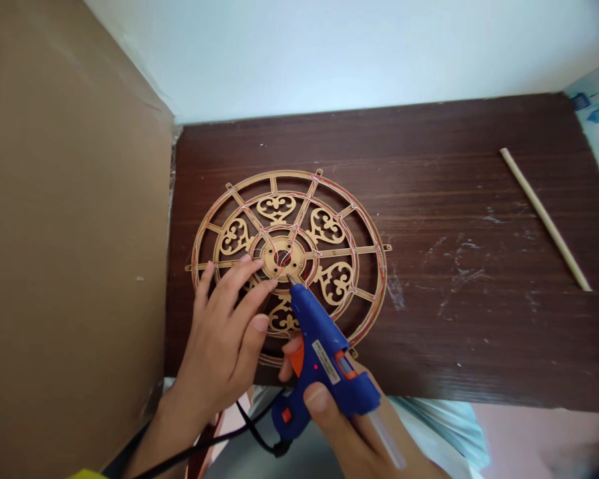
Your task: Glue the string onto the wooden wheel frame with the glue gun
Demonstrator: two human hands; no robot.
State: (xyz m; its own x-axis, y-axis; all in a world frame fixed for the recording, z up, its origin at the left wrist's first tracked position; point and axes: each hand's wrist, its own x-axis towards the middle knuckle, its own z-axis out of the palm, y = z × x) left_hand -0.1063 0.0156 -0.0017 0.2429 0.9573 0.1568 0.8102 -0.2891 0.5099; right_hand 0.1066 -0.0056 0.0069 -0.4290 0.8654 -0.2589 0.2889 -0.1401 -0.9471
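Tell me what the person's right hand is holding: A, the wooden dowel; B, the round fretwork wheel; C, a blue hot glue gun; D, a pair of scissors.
C. The right hand wraps around the blue hot glue gun, its nozzle near the hub of the round fretwork wheel, while the left hand lies on that wheel.

- Board (pixel 454 153): dark streaked wood, carrying everything listed here
- Fretwork wheel (pixel 276 207): tan wood with red lines along its ribs, lying flat on the board, toward the left
- Dowel (pixel 546 219): thin and pale, lying aslant, right of the wheel and well apart from it
- Scuffs (pixel 462 266): whitish marks on the board, near the wheel's right side
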